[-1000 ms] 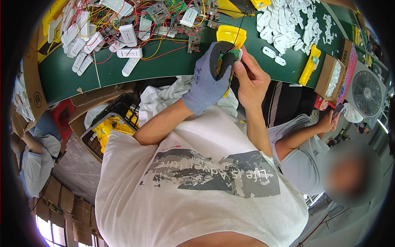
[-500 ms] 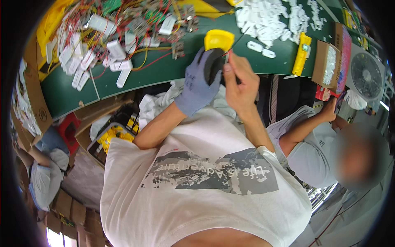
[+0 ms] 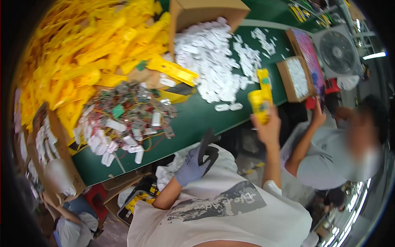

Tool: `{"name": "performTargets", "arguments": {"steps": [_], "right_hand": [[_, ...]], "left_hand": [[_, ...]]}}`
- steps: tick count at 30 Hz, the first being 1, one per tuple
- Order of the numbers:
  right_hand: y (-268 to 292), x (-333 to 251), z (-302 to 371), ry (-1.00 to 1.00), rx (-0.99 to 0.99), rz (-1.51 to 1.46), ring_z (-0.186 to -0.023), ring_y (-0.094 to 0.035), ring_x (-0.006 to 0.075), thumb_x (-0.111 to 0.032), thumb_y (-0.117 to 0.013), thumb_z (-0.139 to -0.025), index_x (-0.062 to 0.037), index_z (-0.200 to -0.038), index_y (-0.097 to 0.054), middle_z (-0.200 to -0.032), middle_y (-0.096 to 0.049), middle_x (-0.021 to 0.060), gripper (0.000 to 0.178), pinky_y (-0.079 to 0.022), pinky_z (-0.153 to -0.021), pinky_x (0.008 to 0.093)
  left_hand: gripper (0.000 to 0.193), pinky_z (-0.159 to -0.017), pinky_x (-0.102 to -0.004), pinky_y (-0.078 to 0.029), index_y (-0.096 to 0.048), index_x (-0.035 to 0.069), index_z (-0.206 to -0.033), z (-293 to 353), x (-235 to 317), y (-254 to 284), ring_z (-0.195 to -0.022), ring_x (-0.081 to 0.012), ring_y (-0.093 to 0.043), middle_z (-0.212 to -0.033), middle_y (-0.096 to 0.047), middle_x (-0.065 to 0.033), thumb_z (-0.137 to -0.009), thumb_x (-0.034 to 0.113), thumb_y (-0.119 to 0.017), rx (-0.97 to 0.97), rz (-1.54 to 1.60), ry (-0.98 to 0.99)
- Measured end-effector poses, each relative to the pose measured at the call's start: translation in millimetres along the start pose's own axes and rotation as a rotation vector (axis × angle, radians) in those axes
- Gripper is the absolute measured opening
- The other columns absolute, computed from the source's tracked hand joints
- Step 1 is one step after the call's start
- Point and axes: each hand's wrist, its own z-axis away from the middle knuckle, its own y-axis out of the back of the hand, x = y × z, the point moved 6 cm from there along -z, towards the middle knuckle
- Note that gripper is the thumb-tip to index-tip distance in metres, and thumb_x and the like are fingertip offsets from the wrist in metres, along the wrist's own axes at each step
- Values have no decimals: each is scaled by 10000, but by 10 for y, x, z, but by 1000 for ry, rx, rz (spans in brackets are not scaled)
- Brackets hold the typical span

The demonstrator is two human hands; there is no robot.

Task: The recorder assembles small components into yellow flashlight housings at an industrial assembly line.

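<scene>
My bare right hand (image 3: 269, 125) is closed round a rounded yellow plastic casing (image 3: 258, 101), held up near the table's right front edge. Just beyond it, a longer yellow casing with a green part (image 3: 265, 80) sits at that edge, partly overlapped by the held one. My left hand (image 3: 195, 162), in a grey glove with black-coated fingers, hovers before the front edge. Its fingers are apart, with nothing visible between them, though the picture is slightly blurred. Two white oval plastic pieces (image 3: 228, 107) lie on the green table (image 3: 197, 129) between my hands.
Yellow casings (image 3: 103, 45) are heaped at the far left, before them a tangle of wired parts and white pieces (image 3: 127, 117). White pieces (image 3: 210, 61) spill from a cardboard box (image 3: 205, 14). A smaller box (image 3: 294, 78) and a fan (image 3: 338, 50) stand right. A co-worker (image 3: 321, 152) sits at right.
My hands have parted. The right has carried the yellow casing right, toward the longer one; the left has let go of it and drawn back. The view has shifted, showing more of the far table.
</scene>
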Motion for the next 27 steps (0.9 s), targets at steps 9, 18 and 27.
{"name": "performTargets", "arguments": {"steps": [9,18,27], "right_hand": [[408,1015,-809,-150,257,222,-898,-579,396,-272,-625,-807,-45,-1121,-479,-945,-604,229,414,-446,-757,444],[367,970,-914,-169,502,214,-1012,-542,326,-249,-586,-849,-1,-1146,-545,-1075,-579,182,389,-413,-871,387],[-231,-343,-472,216,213,-453,-810,-594,154,-154,-587,-849,-16,-1028,-614,-895,-637,79,227,-445,-718,258]], "left_hand": [[459,-716,-302,-470,-468,66,-1249,46,957,937,-780,-235,-608,-997,-600,-144,-799,34,-550,257,-548,-146],[536,-927,-372,-363,-472,168,-1224,-1450,714,1447,-1089,-256,-460,-1209,-484,-71,-723,232,-649,5,-1648,-412],[240,-849,-344,-392,-586,146,-983,-1609,954,1434,-971,-218,-528,-973,-574,-34,-749,198,-605,-199,-1721,-185]]}}
